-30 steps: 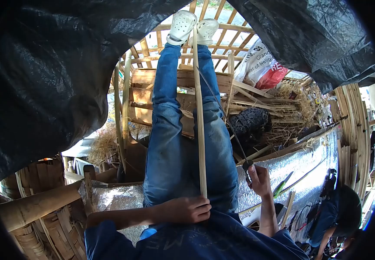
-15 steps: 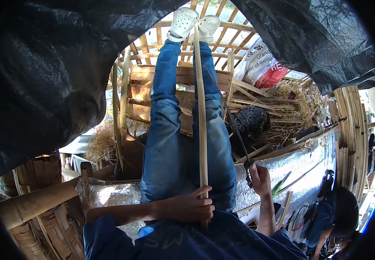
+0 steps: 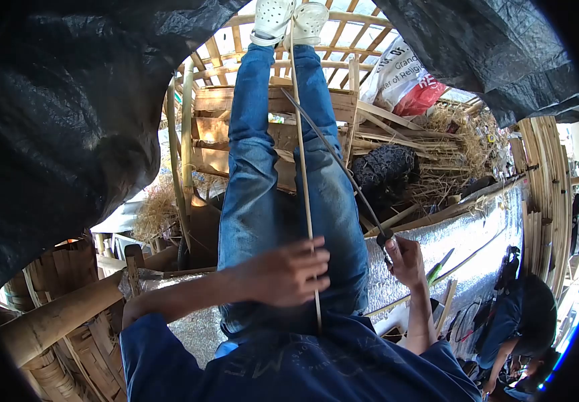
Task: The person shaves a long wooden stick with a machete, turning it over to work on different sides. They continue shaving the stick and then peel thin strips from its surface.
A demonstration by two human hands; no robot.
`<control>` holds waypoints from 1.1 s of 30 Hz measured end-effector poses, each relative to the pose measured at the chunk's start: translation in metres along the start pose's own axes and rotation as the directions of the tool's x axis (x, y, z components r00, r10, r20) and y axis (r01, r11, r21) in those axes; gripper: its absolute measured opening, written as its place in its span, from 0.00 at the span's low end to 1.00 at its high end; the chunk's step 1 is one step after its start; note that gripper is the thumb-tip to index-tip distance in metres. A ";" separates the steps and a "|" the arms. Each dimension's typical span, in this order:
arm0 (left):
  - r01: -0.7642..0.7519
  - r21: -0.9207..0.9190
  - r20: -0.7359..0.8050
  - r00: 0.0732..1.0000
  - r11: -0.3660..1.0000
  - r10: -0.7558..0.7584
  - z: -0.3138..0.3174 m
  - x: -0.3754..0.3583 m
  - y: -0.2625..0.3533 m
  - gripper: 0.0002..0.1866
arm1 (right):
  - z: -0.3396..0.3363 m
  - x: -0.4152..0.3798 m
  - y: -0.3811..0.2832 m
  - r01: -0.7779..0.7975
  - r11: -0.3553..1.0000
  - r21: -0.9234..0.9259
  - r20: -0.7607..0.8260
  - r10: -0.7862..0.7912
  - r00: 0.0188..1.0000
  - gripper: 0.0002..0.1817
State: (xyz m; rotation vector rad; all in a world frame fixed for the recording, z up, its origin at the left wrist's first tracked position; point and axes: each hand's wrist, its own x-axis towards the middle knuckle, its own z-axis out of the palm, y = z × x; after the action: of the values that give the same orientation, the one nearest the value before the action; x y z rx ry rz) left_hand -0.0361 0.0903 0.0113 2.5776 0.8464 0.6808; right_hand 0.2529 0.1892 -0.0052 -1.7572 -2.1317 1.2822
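A long, narrow bamboo strip [image 3: 307, 194] runs from between the white clogs [image 3: 273, 19] down to my torso, between my jean-clad legs [image 3: 249, 174]. My left hand [image 3: 289, 273] lies across its lower part, fingers loosely curled around it and blurred by motion. The strip shows a thin edge upward. In my right hand [image 3: 406, 260] is a long knife [image 3: 343, 166], closed in my grip at the dark handle. Its slim blade slants up and left, and the tip crosses over the strip near my shins in this view.
A black plastic sheet [image 3: 55, 120] hangs at both upper sides. Bamboo slats [image 3: 222, 47] form a lattice beyond my feet. Silvery foil [image 3: 477, 248] lies at right, with a pile of split bamboo [image 3: 430, 151] above. Another person [image 3: 520, 321] bends at lower right.
My left hand has moved up along the strip. The strip has turned from its broad face to its thin edge. The knife's tip has swung left across the strip.
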 end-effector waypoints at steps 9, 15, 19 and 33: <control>0.353 -0.935 0.157 0.395 -0.008 -0.905 0.033 0.020 -0.054 0.20 | 0.003 0.002 -0.003 -0.050 0.990 0.131 0.003 0.050 0.999 0.39; -0.070 -0.944 0.248 0.490 -0.321 -0.836 0.051 0.013 -0.062 0.18 | -0.002 0.003 -0.002 -0.028 0.982 0.188 -0.006 0.029 1.000 0.38; -0.091 -0.924 0.276 0.514 -0.371 -0.812 0.053 0.010 -0.069 0.17 | -0.002 0.007 -0.004 -0.038 0.986 0.161 -0.009 0.040 0.999 0.37; 0.647 -0.749 0.212 0.439 0.144 -0.873 0.034 0.007 0.004 0.24 | -0.019 0.015 -0.011 0.122 0.986 -0.111 0.010 -0.121 0.993 0.42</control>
State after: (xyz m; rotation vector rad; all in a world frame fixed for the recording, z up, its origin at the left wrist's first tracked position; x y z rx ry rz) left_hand -0.0111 0.0853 -0.0126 0.9804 1.4293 0.7909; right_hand 0.2502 0.2122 0.0077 -1.6354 -2.3138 1.1581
